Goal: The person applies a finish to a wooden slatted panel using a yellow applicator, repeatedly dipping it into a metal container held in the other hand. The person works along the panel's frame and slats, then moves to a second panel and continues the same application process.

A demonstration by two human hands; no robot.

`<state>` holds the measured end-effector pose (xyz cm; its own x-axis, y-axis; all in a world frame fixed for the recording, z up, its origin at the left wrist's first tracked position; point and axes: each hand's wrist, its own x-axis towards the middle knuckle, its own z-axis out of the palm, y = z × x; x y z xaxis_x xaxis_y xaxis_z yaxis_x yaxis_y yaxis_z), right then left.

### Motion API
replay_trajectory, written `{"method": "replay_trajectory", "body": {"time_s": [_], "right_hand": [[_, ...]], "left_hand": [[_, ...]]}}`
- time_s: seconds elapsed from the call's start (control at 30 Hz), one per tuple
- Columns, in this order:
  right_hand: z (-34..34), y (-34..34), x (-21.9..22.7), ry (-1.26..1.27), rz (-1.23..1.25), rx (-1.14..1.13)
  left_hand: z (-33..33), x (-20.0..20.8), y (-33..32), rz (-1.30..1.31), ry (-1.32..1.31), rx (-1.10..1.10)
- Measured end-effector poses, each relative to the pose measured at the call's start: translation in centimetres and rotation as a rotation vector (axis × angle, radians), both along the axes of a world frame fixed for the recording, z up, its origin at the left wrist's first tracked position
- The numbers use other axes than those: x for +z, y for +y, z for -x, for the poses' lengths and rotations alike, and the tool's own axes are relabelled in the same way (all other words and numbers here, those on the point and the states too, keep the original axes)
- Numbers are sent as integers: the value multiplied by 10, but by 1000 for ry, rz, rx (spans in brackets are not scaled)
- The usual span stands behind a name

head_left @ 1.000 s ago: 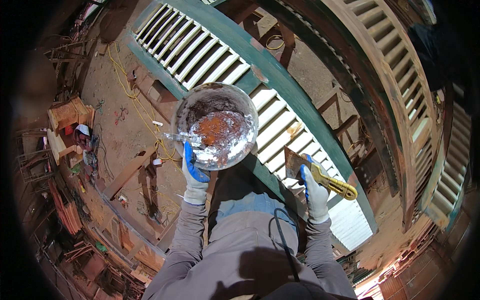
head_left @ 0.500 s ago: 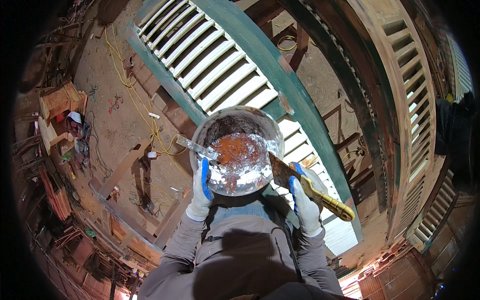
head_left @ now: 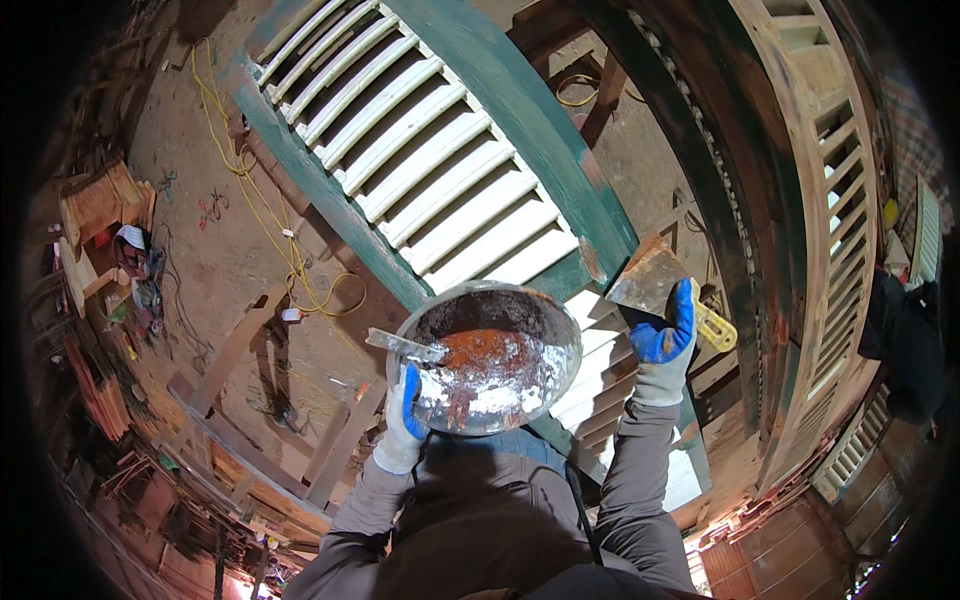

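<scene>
My left hand [head_left: 402, 432], in a white and blue glove, grips the near-left side of a round metal pot [head_left: 552, 335] held in front of my waist. Reddish-brown filler [head_left: 480, 352] lies inside, with whitish smears on the walls. A flat metal blade [head_left: 395, 343] crosses the pot's left rim above my left thumb; whether my hand also pinches it I cannot tell. My right hand [head_left: 664, 352], gloved alike, is closed around a putty knife [head_left: 648, 275] with a wide, brown-stained blade and yellow handle. It is raised right of the pot, over the edge of a green louvred shutter [head_left: 575, 140].
The shutter's white slats run under and beyond the pot. Dark timber beams [head_left: 700, 150] and a bare wood louvred panel [head_left: 815, 200] stand on the right. A yellow cord [head_left: 240, 165] and wood pieces [head_left: 235, 350] lie on the dirt floor to the left.
My right hand has moved away from the pot to the right and upward with the putty knife, its blade now pointing up-left. The pot sits lower in view.
</scene>
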<state>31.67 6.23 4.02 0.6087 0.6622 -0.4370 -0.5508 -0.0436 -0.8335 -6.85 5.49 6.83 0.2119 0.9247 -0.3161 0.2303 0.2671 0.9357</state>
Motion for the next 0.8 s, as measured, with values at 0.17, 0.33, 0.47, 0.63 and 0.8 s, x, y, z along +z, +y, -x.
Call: {"method": "replay_trajectory", "body": {"time_s": [0.17,0.33,0.47,0.63,0.8], "right_hand": [[-1,36,-4,353,13,26],[0,62,-23,134,-175,287],[14,102,-33,-373,-80,495],[23,146,-25,-615,-50,589],[16,143,-34,-694,-3,590]], "left_hand": [[-14,15,27,698,-494,344],[-32,20,38,638,-544,409],[-30,25,48,721,-674,432],[-33,21,42,639,-642,456],[-37,37,54,649,-654,441]]}}
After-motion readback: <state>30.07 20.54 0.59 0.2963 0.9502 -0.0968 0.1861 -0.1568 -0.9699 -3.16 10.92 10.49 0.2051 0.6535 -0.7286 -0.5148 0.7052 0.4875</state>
